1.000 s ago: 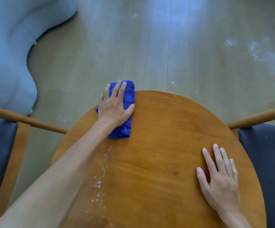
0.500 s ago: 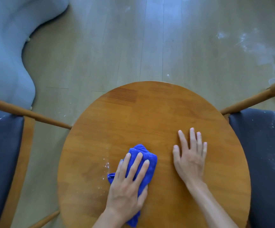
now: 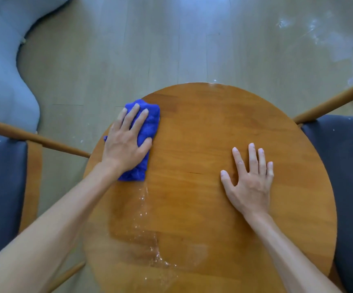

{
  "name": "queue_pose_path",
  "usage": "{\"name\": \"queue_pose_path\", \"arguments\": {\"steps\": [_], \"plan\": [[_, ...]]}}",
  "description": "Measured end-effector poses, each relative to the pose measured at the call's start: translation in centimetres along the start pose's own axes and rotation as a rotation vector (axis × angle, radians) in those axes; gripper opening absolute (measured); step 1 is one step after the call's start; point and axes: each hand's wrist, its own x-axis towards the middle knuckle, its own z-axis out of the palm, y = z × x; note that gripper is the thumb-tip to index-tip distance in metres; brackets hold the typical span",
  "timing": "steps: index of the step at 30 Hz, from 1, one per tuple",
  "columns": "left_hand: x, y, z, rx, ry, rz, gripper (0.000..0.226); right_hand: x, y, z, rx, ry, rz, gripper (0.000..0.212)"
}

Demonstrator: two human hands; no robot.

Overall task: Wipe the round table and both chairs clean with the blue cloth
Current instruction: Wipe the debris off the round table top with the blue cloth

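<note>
The round wooden table fills the lower middle of the head view. At about ten o'clock on its top, right at the rim, lies the folded blue cloth. The left hand lies flat on top of the cloth, fingers straight and slightly spread, pressing it against the wood; the thumb reaches to the cloth's right edge, and the cloth's far end shows beyond the fingertips toward twelve o'clock. The right hand rests palm down on bare wood at about three o'clock from the table's middle, fingers straight and spread, holding nothing, well apart from the cloth.

A thin trail of white specks and wet smear runs from just below the cloth toward six o'clock, widening near the table's near edge.

At nine o'clock stands the left chair, with a dark blue seat and a wooden rail angling in to the table's rim. At three o'clock stands the right chair, its dark seat dusted with white specks. White smudges mark the pale wooden floor at one o'clock, and a light blue sofa curves in at ten to eleven o'clock.
</note>
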Motion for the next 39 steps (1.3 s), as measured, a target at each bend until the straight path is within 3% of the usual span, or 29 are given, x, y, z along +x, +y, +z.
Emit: {"name": "queue_pose_path", "arguments": {"steps": [6, 9, 14, 18, 21, 26, 32, 36, 39], "plan": [[-20.4, 5.6, 1.2, -0.048, -0.017, 0.094, 0.070, -0.3, -0.1, -0.3, 0.027, -0.004, -0.002, 0.068], [-24.9, 8.3, 2.5, -0.061, -0.058, 0.222, 0.070, -0.3, -0.1, -0.4, 0.031, -0.015, -0.008, 0.069], [-17.5, 3.8, 0.4, -0.058, -0.082, 0.339, 0.062, -0.5, 0.0, -0.4, 0.047, -0.009, -0.011, 0.070], [-5.9, -3.1, -1.6, 0.001, 0.010, 0.008, 0.064, -0.4, 0.3, 0.1, 0.044, 0.026, -0.010, 0.069], [-4.1, -5.2, -1.1, -0.034, 0.003, -0.077, 0.065, -0.3, 0.4, 0.4, 0.047, 0.040, -0.014, 0.068], [-13.8, -0.2, -0.9, -0.077, 0.006, 0.002, 0.065, -0.4, 0.1, 0.1, 0.042, 0.026, -0.005, 0.069], [-28.4, 13.0, 3.5, -0.165, -0.038, 0.162, 0.069, -0.4, 0.1, -0.3, 0.031, -0.011, -0.007, 0.062], [-24.9, 15.3, 4.2, -0.184, -0.104, 0.304, 0.066, -0.2, 0.6, -1.0, 0.080, -0.097, -0.024, 0.061], [-17.6, 12.7, 3.4, -0.082, -0.032, 0.245, 0.060, -1.7, 2.5, -2.1, 0.154, -0.134, -0.109, 0.054]]}}
